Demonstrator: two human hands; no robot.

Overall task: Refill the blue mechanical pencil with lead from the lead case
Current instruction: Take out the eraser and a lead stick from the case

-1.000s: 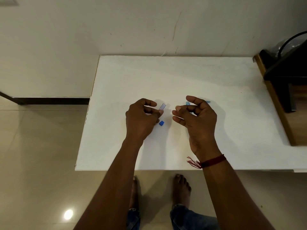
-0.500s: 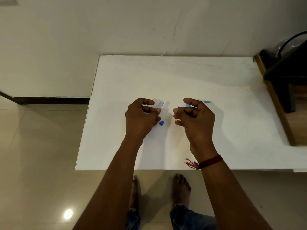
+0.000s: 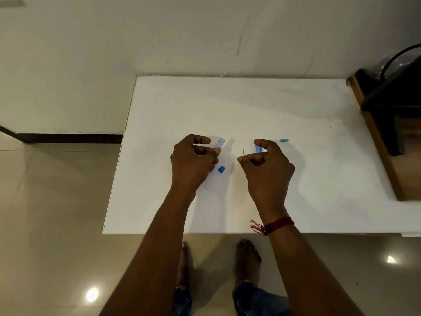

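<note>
1. Head view, the only view: right hand [image 3: 266, 166] pinches a single lead [image 3: 243, 152] between thumb and forefinger; the thin dark sliver sticks up just past the fingertips.
2. The blue mechanical pencil [image 3: 258, 148] shows as a short blue length behind the right hand's fingers. Cannot tell whether the hand also grips it or it lies on the table [image 3: 296, 115].
3. Left hand [image 3: 193, 160] is closed around the lead case [image 3: 220, 143]; its clear end pokes out up and to the right past the fingers.
4. Small blue cap [image 3: 221, 169] lies on the table just beside the left hand, likely the case lid. A second blue piece [image 3: 284, 140] lies near the right hand on its far side, likely the pencil's end cap.
5. Handling, as judgement: lead is near weightless, stiff but very brittle, snaps under side load. Pinch low, near the end going in, light pressure, keep it straight in line with the pencil's bore.
6. Pencil is light, rigid plastic, a bit slick; hold mid-barrel, open end up.
7. Pose: both forearms reach in from the near edge, wrists raised, hands side by side but apart above mid table, fingers curled.
</note>
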